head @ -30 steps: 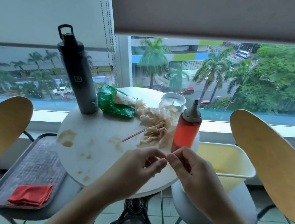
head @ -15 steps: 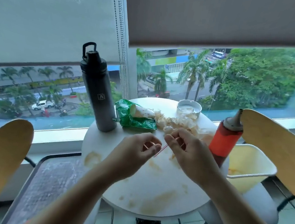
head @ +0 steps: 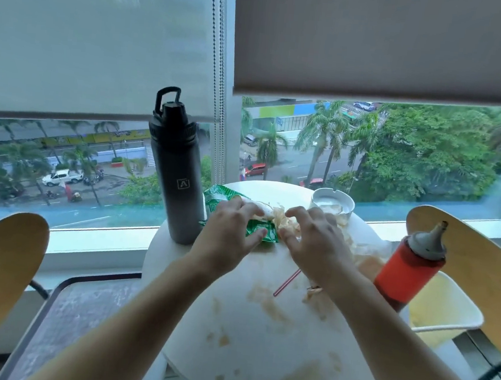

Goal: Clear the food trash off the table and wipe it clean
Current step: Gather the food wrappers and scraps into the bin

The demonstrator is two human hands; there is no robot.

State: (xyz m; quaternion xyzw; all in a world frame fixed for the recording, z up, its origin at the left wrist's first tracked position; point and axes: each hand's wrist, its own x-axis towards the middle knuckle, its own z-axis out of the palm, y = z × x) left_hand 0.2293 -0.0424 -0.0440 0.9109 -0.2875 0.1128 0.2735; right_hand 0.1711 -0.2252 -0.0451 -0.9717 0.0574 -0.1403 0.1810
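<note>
A round white table (head: 259, 357) carries brown smears. At its far side lies a green wrapper (head: 262, 231) beside a heap of crumpled pale food scraps (head: 286, 220). My left hand (head: 227, 236) rests with spread fingers on the green wrapper. My right hand (head: 314, 241) hovers with fingers apart over the scraps. Neither hand grips anything that I can see. A red straw (head: 286, 282) lies on the table under my right wrist.
A black water bottle (head: 174, 177) stands at the table's left rear. A red squeeze bottle (head: 412, 264) stands at the right edge, a white ashtray (head: 331, 201) at the back. A cream bin (head: 444, 310) sits on the right chair, a dark tray (head: 74, 317) on the left one.
Both hands have moved forward from the table's near edge to the far side, and their pinched fingers have spread. The view has tilted up and closer.
</note>
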